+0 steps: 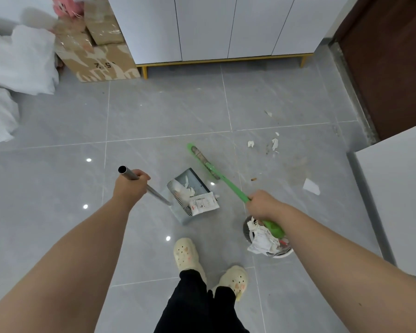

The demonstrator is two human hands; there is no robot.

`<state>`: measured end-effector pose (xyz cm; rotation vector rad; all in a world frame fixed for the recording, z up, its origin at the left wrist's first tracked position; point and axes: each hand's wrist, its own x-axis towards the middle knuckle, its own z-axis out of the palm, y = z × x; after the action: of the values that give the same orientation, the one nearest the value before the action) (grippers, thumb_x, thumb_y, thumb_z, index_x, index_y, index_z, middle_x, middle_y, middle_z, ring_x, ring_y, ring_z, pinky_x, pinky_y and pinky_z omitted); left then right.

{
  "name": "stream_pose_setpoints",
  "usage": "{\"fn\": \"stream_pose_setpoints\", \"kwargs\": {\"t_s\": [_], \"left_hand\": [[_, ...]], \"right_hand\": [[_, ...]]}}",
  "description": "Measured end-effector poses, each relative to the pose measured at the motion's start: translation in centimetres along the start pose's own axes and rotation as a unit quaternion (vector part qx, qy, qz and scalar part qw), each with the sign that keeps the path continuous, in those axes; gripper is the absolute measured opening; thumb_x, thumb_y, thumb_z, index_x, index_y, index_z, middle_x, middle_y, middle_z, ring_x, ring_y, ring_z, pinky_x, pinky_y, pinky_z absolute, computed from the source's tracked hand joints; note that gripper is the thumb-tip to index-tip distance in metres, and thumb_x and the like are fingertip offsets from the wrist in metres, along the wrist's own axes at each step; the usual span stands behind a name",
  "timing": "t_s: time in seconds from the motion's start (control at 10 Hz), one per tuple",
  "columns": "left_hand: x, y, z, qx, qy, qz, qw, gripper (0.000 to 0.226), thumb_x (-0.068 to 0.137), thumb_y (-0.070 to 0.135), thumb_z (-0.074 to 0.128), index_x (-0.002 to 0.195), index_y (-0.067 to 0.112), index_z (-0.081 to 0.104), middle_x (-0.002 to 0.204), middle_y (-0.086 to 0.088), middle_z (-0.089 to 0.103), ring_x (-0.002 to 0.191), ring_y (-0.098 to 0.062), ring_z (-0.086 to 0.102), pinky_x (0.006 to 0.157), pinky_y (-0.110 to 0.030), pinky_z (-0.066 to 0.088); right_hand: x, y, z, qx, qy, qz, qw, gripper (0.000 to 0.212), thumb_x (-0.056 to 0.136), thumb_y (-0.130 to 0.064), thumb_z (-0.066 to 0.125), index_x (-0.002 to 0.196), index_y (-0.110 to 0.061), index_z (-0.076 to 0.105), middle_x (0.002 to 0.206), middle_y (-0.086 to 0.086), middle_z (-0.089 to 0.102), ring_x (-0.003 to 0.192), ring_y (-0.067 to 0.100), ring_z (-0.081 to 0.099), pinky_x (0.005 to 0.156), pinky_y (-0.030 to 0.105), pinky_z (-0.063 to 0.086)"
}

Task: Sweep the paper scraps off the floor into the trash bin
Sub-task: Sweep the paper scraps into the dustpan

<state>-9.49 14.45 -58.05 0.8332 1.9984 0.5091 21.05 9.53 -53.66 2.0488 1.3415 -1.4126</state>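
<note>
Dustpan [190, 193] sitting on floor [154, 111], paper scraps [203, 203] lying in it. Broom [226, 182] touching floor just behind dustpan. Trash bin [283, 255] standing right of dustpan. Loose scraps [275, 143] lying farther back, right. Boxes [101, 61] sitting far left.

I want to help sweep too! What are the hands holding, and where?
The left hand grips the dustpan by its metal handle, near the top end. The right hand grips the green broom by its handle, near the upper end.
</note>
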Motion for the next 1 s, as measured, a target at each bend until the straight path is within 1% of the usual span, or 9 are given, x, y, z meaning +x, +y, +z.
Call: {"fn": "stream_pose_setpoints", "kwargs": {"t_s": [0.1,0.2,0.4,0.5,0.6,0.7,0.8,0.9,1.0], "left_hand": [[-0.5,-1.2,-1.1,-0.004,0.0,0.007,1.0,0.022,0.087,0.008,0.05,0.075,0.013,0.067,0.07,-0.009,0.057,0.066,-0.023,0.059,0.088,-0.044,0.055],[-0.5,-1.7,-1.8,-0.035,0.035,0.01,0.999,0.023,0.087,0.006,0.047,0.086,0.007,0.07,0.069,-0.008,0.059,0.069,-0.025,0.058,0.086,-0.046,0.055],[-0.7,-1.5,-4.5,-0.075,0.039,0.037,0.996,0.027,0.084,0.008,0.047,0.073,0.021,0.068,0.071,-0.003,0.059,0.069,-0.02,0.057,0.084,-0.049,0.056],[-0.7,-1.7,-6.2,-0.097,0.035,0.044,0.994,0.025,0.086,0.006,0.047,0.075,0.017,0.068,0.076,-0.005,0.061,0.068,-0.015,0.059,0.086,-0.048,0.056],[-0.6,-1.9,-7.9,-0.113,0.038,0.047,0.992,0.026,0.088,0.004,0.048,0.073,0.016,0.066,0.091,-0.011,0.064,0.078,-0.017,0.063,0.086,-0.043,0.056],[-0.6,-1.9,-9.2,-0.118,0.04,0.049,0.991,0.021,0.09,0.002,0.047,0.082,0.007,0.066,0.101,-0.015,0.062,0.097,-0.025,0.062,0.081,-0.036,0.056],[-0.6,-2.4,-10.0,-0.098,0.034,0.055,0.993,0.022,0.089,0.002,0.046,0.084,0.007,0.067,0.092,-0.011,0.062,0.088,-0.021,0.063,0.084,-0.039,0.056],[-0.8,-3.4,-9.9,-0.069,0.025,0.053,0.996,0.027,0.086,0.005,0.047,0.073,0.017,0.067,0.075,-0.004,0.061,0.069,-0.014,0.059,0.086,-0.048,0.055],[-1.2,-4.8,-9.5,-0.038,0.017,0.048,0.998,0.028,0.084,0.009,0.047,0.07,0.022,0.068,0.073,-0.006,0.061,0.071,-0.022,0.06,0.084,-0.052,0.056]], "right_hand": [[-0.1,0.0,2.2,-0.001,0.025,0.025,0.999,0.033,0.094,-0.004,0.042,0.123,0.008,0.053,0.107,0.022,0.059,0.094,0.032,0.061,0.073,0.03,0.046],[-0.6,-1.1,4.7,-0.03,0.03,0.042,0.998,0.034,0.094,-0.004,0.041,0.124,0.006,0.053,0.124,0.022,0.056,0.115,0.034,0.055,0.084,0.032,0.044],[-0.7,-3.0,7.1,-0.032,0.075,0.068,0.994,0.03,0.093,-0.002,0.044,0.12,0.002,0.055,0.123,0.015,0.059,0.113,0.029,0.058,0.081,0.029,0.046],[-0.8,-3.3,7.9,-0.06,0.081,0.079,0.992,0.029,0.093,-0.001,0.044,0.119,0.001,0.056,0.123,0.015,0.06,0.114,0.028,0.058,0.087,0.029,0.047],[-2.0,-3.8,8.7,-0.059,0.086,0.099,0.99,0.03,0.093,-0.001,0.045,0.121,0.001,0.055,0.123,0.014,0.06,0.114,0.028,0.058,0.088,0.029,0.048],[-2.9,-4.3,9.1,-0.077,0.069,0.1,0.99,0.033,0.093,-0.001,0.049,0.124,0.004,0.054,0.126,0.012,0.058,0.117,0.026,0.057,0.087,0.027,0.047],[-3.3,-4.8,9.7,-0.084,0.022,0.094,0.992,0.021,0.095,0.0,0.042,0.106,0.006,0.059,0.114,0.011,0.065,0.099,0.026,0.065,0.075,0.027,0.05],[-3.6,-4.7,11.1,-0.039,0.009,0.096,0.995,0.019,0.096,0.001,0.039,0.098,0.007,0.057,0.101,0.017,0.065,0.095,0.025,0.066,0.051,0.022,0.046],[-4.5,-4.9,12.0,0.004,0.01,0.122,0.992,0.025,0.097,0.0,0.04,0.109,0.006,0.061,0.123,0.015,0.062,0.068,0.022,0.052,0.048,0.018,0.04]]}}
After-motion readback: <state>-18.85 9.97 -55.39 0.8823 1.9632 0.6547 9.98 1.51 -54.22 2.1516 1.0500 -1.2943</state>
